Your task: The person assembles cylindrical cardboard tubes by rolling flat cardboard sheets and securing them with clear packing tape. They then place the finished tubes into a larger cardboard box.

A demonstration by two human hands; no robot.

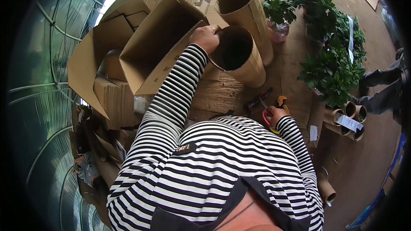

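My left hand is closed at the left rim of a wide brown cardboard tube, its knuckles also beside the edge of an open cardboard box. The tube leans with its dark open end toward me, and its inside is in shadow. Behind it leans a second wide cardboard tube. Lower down, close to my body, my right hand is closed round red-handled scissors, whose blades point away from me. A yellow and black tool lies just past that hand; its kind is unclear.
Leafy green potted plants stand in a row at the right. Narrow cardboard tubes are bundled beside them, near another person's legs. Flattened cardboard is stacked at left, before a plastic-film wall. Another tube lies at lower right.
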